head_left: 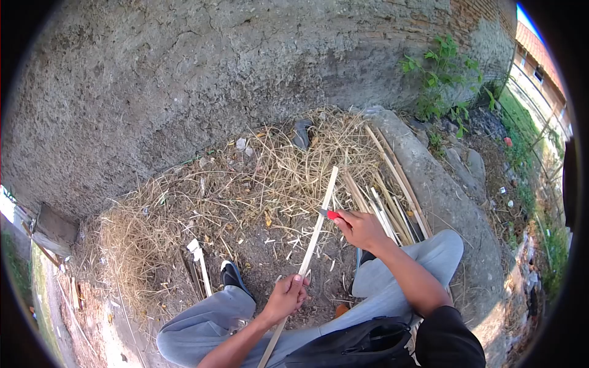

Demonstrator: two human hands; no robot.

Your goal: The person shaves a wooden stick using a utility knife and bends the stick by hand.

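Observation:
My left hand [286, 299] is closed around the lower part of a long, pale wooden strip [316, 232], which slants up and away from my lap. In my right hand [363, 230] is a knife with a red handle [333, 214]. Its short dark blade lies against the strip, above my left hand. Most of the handle is hidden by my fingers. Pale shavings [300, 238] are scattered on the dirt beneath the strip.
Several wooden strips [392, 211] lie right of my right hand, beside a stone ledge [429, 178]. Dry straw [276, 159] covers the ground before a rough wall [202, 73]. A dark shoe [231, 274] is by my left leg. A green plant [443, 73] grows at the wall.

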